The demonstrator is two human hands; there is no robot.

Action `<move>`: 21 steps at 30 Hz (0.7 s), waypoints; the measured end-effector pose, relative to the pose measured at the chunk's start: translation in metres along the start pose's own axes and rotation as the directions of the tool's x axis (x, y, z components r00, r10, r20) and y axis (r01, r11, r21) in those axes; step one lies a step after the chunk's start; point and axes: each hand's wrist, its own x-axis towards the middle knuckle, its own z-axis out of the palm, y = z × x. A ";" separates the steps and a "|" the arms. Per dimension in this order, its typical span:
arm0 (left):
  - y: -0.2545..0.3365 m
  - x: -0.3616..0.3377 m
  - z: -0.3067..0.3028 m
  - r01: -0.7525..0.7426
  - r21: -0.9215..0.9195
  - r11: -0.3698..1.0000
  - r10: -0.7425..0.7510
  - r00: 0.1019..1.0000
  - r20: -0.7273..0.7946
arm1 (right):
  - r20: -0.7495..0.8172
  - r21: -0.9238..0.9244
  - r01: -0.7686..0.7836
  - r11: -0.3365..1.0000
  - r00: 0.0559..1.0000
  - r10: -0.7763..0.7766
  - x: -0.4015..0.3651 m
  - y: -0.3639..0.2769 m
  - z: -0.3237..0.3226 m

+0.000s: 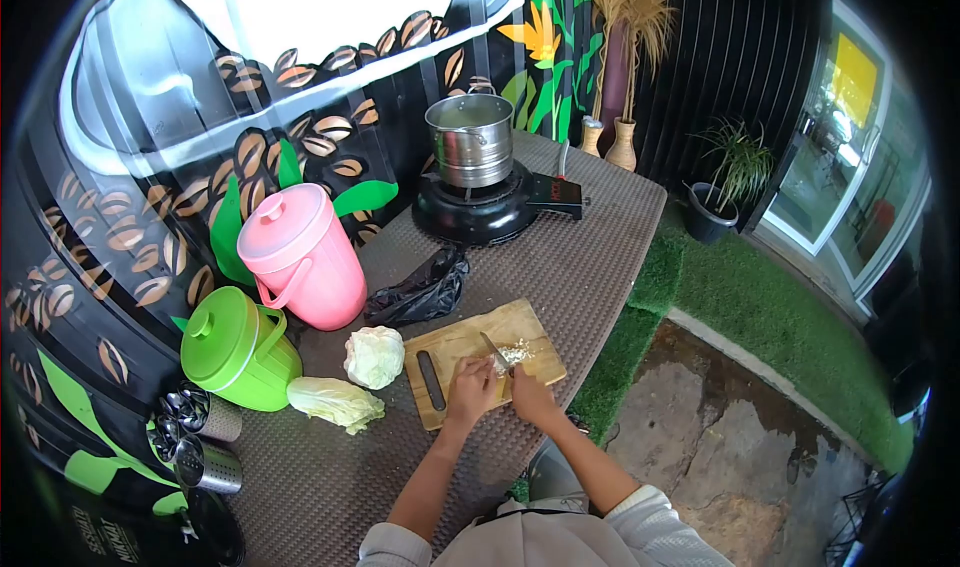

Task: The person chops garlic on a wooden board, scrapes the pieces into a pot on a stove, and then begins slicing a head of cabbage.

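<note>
On the wooden cutting board (462, 339) lies a small heap of finely chopped white bits (518, 351); their kind is too small to tell. My right hand (532, 397) is closed round the handle of a knife (495, 349), whose blade points away to the upper left beside the bits. Just left of the blade, my left hand (472, 391) rests over the board with its fingers bent together near the knife. Whatever those fingers hold, if anything, is hidden. Left of the board sit a round pale cabbage (375, 357) and a longer napa cabbage (336, 404).
Behind the board lies a black plastic bag (420, 289). A steel pot (470, 139) stands on a black gas stove (475, 207) at the back. Pink (305, 257) and green (235, 352) lidded buckets line the wall, near metal utensil holders (207, 464) on the brown woven table (330, 482).
</note>
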 end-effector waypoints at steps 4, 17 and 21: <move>-0.004 0.002 0.004 0.109 -0.090 0.990 -0.111 0.994 -0.021 | 0.074 -0.014 0.045 0.999 0.996 -0.044 -0.001 0.001 -0.017; -0.012 0.002 0.007 0.135 -0.132 0.982 -0.140 0.990 -0.028 | 0.119 -0.096 0.139 0.986 0.985 -0.127 0.031 0.000 -0.029; -0.011 0.003 0.008 0.136 -0.122 0.983 -0.139 0.990 -0.015 | 0.102 -0.161 0.016 0.987 0.995 0.000 -0.004 -0.021 -0.034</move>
